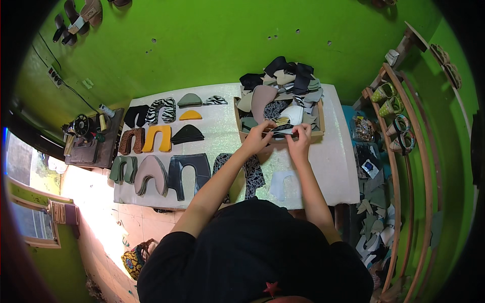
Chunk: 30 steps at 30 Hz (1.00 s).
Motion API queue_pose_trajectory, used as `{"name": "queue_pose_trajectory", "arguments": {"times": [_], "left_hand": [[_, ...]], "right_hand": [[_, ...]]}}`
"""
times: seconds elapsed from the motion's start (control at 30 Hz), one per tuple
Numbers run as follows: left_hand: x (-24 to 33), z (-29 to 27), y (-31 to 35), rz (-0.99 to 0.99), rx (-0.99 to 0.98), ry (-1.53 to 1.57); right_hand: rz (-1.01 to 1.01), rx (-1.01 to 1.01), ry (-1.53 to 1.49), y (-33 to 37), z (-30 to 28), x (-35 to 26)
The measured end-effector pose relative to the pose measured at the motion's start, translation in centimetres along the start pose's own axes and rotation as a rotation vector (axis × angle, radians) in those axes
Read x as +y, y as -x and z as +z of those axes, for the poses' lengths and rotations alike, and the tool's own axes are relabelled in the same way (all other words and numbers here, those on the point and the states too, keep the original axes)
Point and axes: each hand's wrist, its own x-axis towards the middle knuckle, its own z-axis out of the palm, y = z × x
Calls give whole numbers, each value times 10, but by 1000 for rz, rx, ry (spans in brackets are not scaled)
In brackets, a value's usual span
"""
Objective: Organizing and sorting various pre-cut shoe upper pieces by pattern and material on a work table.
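Note:
Both my hands are over the front edge of a cardboard box [317,134] heaped with cut material pieces [264,96] in black, grey, beige and white. My left hand [258,137] is closed in a pinch at the box's front left. Opposite it, my right hand [300,137] pinches too. Between their fingertips lies a thin pale grey cut piece [281,132], which both seem to grip; its full shape is hidden. Just behind it sits a white curved piece [292,115]. Under my forearms are a black-and-white patterned U-shaped stack [252,174] and a white U-shaped piece [279,184].
Stacks of U-shaped pieces, such as yellow [159,137], taupe [150,174] and dark grey [188,169], line the table's left [217,136], with half-moon pieces [188,134] behind. A sewing machine [86,132] stands left. Wooden racks [396,177] with sandals [391,103] and floor scraps [374,222] are right.

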Motion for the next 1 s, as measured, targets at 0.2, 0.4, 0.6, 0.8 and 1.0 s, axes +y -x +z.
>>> {"name": "queue_pose_trajectory", "arguments": {"times": [0.2,0.4,0.6,0.8,1.0], "left_hand": [[2,-3,0,119,18,-179],[7,-8,-3,15,-34,-159],[9,-14,-10,211,47,-156],[-4,-30,-27,-9,102,-71],[-17,-49,-30,-111,453,110]], "right_hand": [[12,-113,-49,-2,-8,-1],[-127,-61,-85,-17,-7,-5],[-22,-47,-203,-42,-8,-17],[-96,-43,-195,-84,-9,-26],[-114,149,-525,-126,-22,-12]]}}
